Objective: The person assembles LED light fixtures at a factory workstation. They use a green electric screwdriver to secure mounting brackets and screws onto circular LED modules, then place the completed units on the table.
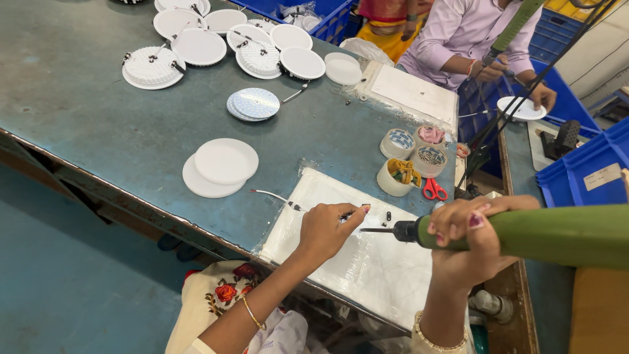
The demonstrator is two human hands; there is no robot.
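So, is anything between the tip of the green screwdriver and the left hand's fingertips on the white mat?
Nothing visible. The green screwdriver, gripped by the right hand, points its bit straight at the left hand across bare white mat. The small dark screws lie just beyond that line.

White rectangular label (602, 177) on wall of blue plastic crate (576, 180), right edge of view. Clear plastic bag (298, 13) inside blue crate (327, 16) at top, contents unclear. No signs, no screens.
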